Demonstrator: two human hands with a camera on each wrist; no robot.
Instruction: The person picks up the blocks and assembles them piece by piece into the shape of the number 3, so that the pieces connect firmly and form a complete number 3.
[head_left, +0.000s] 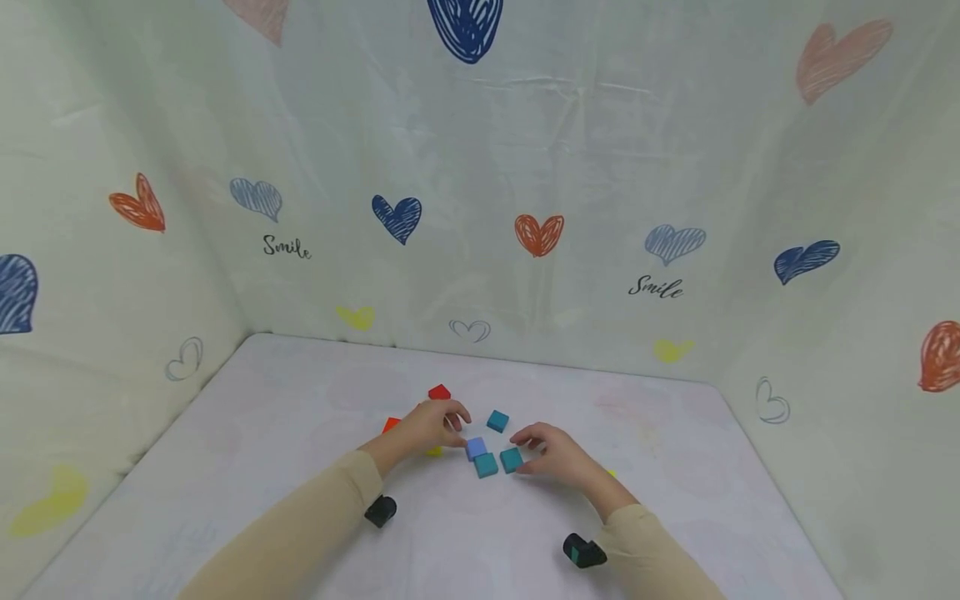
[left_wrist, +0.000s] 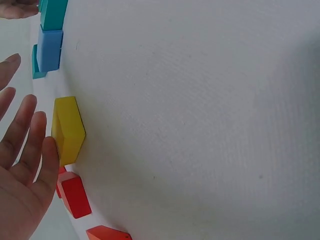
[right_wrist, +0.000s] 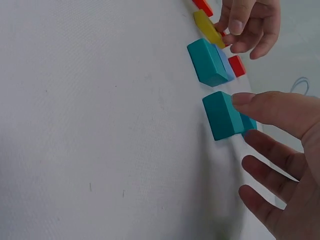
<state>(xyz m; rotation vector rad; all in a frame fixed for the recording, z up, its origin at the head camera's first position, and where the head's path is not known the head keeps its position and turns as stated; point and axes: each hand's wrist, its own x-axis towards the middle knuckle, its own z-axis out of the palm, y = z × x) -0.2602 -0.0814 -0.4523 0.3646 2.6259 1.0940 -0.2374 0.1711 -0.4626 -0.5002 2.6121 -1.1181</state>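
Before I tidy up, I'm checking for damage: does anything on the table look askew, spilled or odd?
Nothing stands out: no damage or spill shows. The small, flat-sided teal blocks and light-blue block lie at slightly different angles, but that looks ordinary for loose pieces.

The teal block [right_wrist: 220,115] has smooth, flat faces with a low, satin-like sheen, and the light blue block [left_wrist: 49,50] looks equally smooth. The yellow block [left_wrist: 72,130] and the red block [left_wrist: 76,197] share that even, nearly matt finish; whether it is painted wood or plastic cannot be told. The surface [left_wrist: 175,125] under them is matt, with a fine, slightly rough grain like woven cloth. The backdrop [head_left: 600,150] is thin, pliable sheeting, creased and faintly glossy along its folds, its hearts [head_left: 397,219] looking flatly printed. The left sleeve [head_left: 300,525] and right sleeve [head_left: 652,550] are soft, matt cloth. The black wrist device [head_left: 381,512] looks like dark plastic.
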